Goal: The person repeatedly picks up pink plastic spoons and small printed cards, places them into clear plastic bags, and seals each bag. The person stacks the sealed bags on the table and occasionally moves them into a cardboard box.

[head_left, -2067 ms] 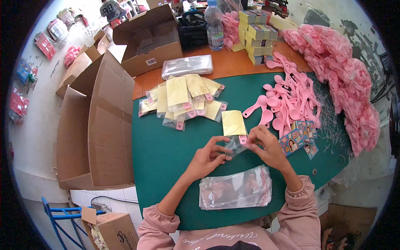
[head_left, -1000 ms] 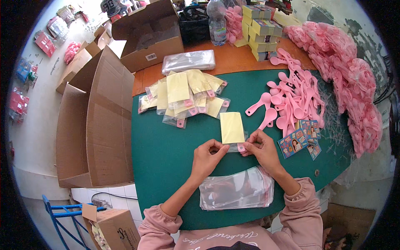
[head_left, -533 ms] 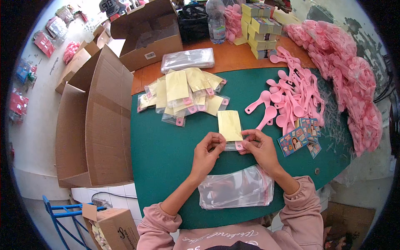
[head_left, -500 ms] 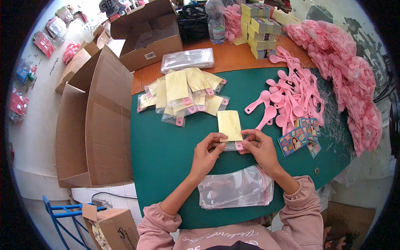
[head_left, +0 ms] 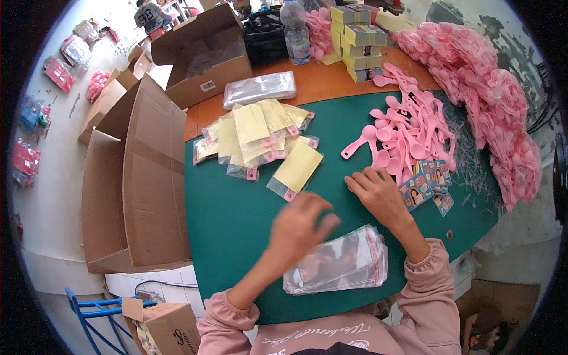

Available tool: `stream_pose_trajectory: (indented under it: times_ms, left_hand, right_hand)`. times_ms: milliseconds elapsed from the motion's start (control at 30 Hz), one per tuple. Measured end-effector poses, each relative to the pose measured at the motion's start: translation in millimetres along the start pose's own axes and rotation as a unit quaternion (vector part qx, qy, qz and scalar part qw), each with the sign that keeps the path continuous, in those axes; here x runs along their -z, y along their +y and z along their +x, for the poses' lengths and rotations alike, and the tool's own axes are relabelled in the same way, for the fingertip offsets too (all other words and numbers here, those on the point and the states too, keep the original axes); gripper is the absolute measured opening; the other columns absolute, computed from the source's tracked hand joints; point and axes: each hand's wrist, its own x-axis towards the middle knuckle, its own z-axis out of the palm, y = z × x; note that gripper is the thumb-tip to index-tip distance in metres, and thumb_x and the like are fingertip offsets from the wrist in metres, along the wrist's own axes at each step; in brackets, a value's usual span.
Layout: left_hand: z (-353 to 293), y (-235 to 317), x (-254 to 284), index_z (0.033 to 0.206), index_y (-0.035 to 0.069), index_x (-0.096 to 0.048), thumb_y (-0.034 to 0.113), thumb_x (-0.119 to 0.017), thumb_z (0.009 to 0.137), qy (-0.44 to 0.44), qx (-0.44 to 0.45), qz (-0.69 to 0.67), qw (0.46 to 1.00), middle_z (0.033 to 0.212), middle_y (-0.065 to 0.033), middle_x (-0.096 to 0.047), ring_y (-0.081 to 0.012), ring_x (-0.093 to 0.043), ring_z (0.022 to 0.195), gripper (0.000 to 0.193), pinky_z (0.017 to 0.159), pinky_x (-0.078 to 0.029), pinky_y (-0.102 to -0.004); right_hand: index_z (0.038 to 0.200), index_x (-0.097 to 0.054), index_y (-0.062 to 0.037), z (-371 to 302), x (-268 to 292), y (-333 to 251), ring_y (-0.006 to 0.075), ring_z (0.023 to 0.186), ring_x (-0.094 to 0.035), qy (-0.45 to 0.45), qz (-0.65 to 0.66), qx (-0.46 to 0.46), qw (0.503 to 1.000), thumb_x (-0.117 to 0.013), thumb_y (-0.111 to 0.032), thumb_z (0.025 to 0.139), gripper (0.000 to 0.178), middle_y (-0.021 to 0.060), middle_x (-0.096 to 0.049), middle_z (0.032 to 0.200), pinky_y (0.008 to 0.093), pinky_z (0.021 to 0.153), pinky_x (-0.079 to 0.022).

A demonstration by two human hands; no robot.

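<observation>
White script's crossing the pink sweatshirt (head_left: 313,332) at six o'clock, dark lettering's marking the carton (head_left: 168,331) at seven, digits are showing on a co-worker's shirt (head_left: 149,18) at eleven, a label (head_left: 300,48)'s wrapping the bottle (head_left: 294,22) at twelve.

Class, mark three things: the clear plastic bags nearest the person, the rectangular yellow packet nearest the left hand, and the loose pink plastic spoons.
Clear plastic bags (head_left: 334,264): head view, on the top bag.
Rectangular yellow packet (head_left: 299,166): head view, middle of its face.
Loose pink plastic spoons (head_left: 416,148): head view, on one bowl.

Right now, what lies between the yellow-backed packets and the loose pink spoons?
In the head view, only a strip of green tabletop lies between the packets and the spoons.
</observation>
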Motion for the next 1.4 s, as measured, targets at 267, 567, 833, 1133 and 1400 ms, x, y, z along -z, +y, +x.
stream_pose_trajectory:
  times_ms: [267, 567, 833, 1133, 1400]
  left_hand:
    - [1.1, 16.5, -25.0, 0.087, 0.003, -0.056, 0.015, -0.064, 0.077, -0.183, 0.069, -0.289, 0.937, 0.079, -0.0089, -0.061, -0.0191, -0.062, 0.07, 0.018, 0.063, -0.049, -0.0296]
    - [5.7, -10.0, -30.0, 0.096, -0.001, -0.057, 0.014, -0.06, 0.083, -0.163, 0.161, -0.479, 0.847, 0.087, -0.0043, -0.065, -0.0081, -0.059, 0.076, 0.02, 0.065, -0.048, -0.0238]
    - [12.6, -13.7, -18.5, 0.097, 0.001, -0.048, 0.009, -0.058, 0.083, -0.109, 0.272, -0.534, 0.793, 0.082, -0.0075, -0.064, -0.0074, -0.057, 0.067, 0.019, 0.062, -0.045, -0.02]
    - [14.8, -15.9, -16.8, 0.104, 0.0, -0.05, 0.006, -0.057, 0.082, -0.119, 0.264, -0.497, 0.818, 0.085, -0.0079, -0.064, -0.0087, -0.059, 0.072, 0.024, 0.062, -0.046, -0.0201]
    - [17.2, -13.1, -19.6, 0.108, -0.001, -0.052, 0.011, -0.059, 0.083, -0.094, 0.232, -0.489, 0.836, 0.088, -0.0074, -0.065, -0.0078, -0.059, 0.077, 0.028, 0.066, -0.045, -0.02]
  right_hand:
    - [0.1, -0.057, -0.003, 2.5, 22.3, -2.1, 0.0161, 0.071, -0.05, 0.228, 0.115, -0.089, 0.963, -0.056, -0.003, 0.071, 0.028, 0.0057, -0.052, 0.081, 0.0304, 0.064, -0.043]
    - [0.096, -0.056, -0.0021, -8.6, 28.2, 7.6, 0.0031, 0.056, -0.047, 0.295, 0.523, -0.343, 0.722, -0.052, -0.008, 0.086, 0.012, -0.0013, -0.052, 0.069, 0.0157, 0.049, -0.04]
    - [0.094, -0.055, -0.0009, -2.7, 29.9, -5.2, 0.0049, 0.06, -0.051, 0.292, 0.551, -0.32, 0.714, -0.053, -0.006, 0.086, 0.01, 0.0004, -0.052, 0.071, 0.0171, 0.052, -0.043]
    - [0.094, -0.055, -0.0004, -2.3, 25.4, -7.0, 0.0057, 0.06, -0.052, 0.289, 0.554, -0.315, 0.715, -0.053, -0.005, 0.085, 0.01, 0.0002, -0.052, 0.072, 0.0173, 0.053, -0.044]
    - [0.094, -0.056, -0.0003, -1.7, 20.0, -13.3, 0.006, 0.062, -0.053, 0.179, 0.61, -0.31, 0.707, -0.055, -0.005, 0.084, 0.011, 0.0009, -0.052, 0.074, 0.0181, 0.054, -0.046]
